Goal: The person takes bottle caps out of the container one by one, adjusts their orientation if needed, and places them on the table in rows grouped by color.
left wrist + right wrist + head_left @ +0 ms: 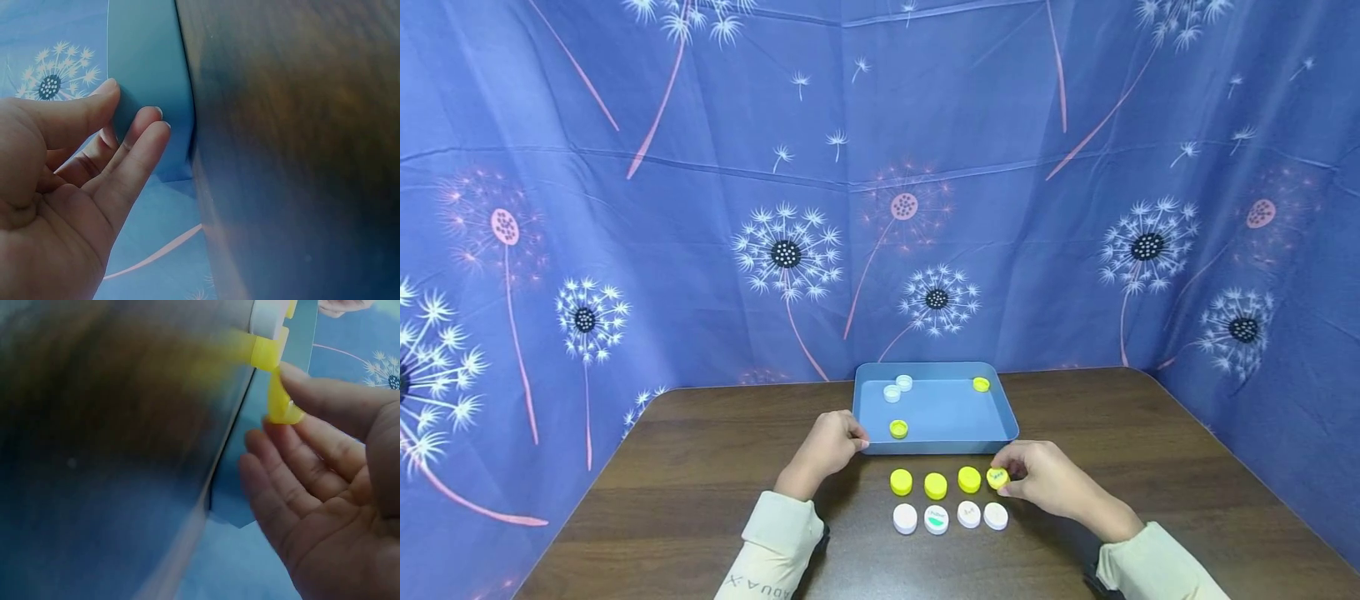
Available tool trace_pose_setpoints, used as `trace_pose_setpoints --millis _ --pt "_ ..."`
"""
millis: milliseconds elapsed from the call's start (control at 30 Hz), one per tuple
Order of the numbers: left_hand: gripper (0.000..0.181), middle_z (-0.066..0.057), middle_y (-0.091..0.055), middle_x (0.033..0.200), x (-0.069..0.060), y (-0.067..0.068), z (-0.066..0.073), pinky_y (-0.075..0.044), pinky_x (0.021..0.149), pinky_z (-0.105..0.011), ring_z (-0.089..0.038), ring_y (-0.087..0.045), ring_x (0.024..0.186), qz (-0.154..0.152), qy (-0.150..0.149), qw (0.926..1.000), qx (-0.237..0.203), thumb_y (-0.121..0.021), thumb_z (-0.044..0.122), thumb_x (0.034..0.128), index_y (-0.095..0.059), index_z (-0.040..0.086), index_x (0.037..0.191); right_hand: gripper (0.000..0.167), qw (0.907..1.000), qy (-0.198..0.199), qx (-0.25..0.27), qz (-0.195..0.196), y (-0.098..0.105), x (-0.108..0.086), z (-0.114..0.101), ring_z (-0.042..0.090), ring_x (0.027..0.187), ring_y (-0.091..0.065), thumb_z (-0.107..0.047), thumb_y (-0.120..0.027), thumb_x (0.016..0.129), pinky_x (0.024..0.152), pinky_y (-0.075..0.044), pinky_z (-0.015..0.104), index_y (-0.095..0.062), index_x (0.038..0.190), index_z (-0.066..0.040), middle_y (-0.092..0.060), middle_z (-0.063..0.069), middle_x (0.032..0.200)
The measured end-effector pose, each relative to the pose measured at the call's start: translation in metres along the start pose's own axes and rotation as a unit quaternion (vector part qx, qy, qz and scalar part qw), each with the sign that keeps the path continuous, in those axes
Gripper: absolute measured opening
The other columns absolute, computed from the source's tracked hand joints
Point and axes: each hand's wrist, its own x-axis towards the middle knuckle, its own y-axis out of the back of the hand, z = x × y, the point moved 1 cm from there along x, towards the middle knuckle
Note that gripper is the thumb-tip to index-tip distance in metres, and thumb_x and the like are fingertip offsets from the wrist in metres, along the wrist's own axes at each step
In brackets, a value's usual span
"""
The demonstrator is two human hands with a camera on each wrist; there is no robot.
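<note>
Tray (951, 412), blue; two white caps (891, 394), two yellow caps (898, 429) inside

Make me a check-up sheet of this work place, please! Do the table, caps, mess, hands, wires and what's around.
Surface: brown wood-look table.
Job's things: blue tray holding two yellow caps and two whitish caps; in front of it, three more yellow caps and four white caps.
Clutter: nothing seen.
Hands: left hand holds the tray's near left corner; right hand pinches another yellow cap.
Cables: nothing seen.
Surroundings: blue dandelion-patterned cloth behind.
</note>
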Motion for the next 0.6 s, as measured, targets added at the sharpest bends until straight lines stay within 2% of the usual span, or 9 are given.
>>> trace_pose_setpoints --millis 200,433,600 --pt "0.010 0.004 -0.060 0.077 -0.0005 -0.0003 -0.0019 -0.049 0.066 -0.025 -0.010 -0.055 0.073 0.001 -0.007 1.0000 -0.003 -0.075 0.002 0.0859 -0.075 0.006 0.077 0.027 0.9994 0.007 -0.014 -0.031 -0.0017 -0.0005 0.0035 0.008 0.074 -0.057 0.000 -0.085 0.071 0.063 -0.047 0.025 -0.071 0.090 -0.013 -0.063 -0.009 0.079" --pt "0.011 0.004 -0.059 0.076 -0.0004 -0.0011 -0.0017 -0.048 0.065 -0.024 -0.009 -0.054 0.072 0.005 -0.011 0.9999 -0.003 -0.075 0.002 0.0853 -0.075 0.006 0.076 0.028 0.9995 0.003 -0.016 -0.029 -0.0025 0.0007 0.0038 0.011 0.078 -0.059 -0.001 -0.087 0.069 0.066 -0.050 0.026 -0.071 0.088 -0.013 -0.064 -0.008 0.082" --pt "0.011 0.005 -0.058 0.075 -0.0002 0.0010 0.0001 -0.048 0.065 -0.024 -0.010 -0.053 0.072 0.003 0.000 1.0000 -0.002 -0.075 0.002 0.0854 -0.075 0.007 0.076 0.027 0.9994 -0.005 -0.015 -0.030 -0.0023 0.0008 0.0029 0.010 0.076 -0.059 0.001 -0.086 0.069 0.065 -0.049 0.025 -0.070 0.087 -0.013 -0.064 -0.007 0.080"
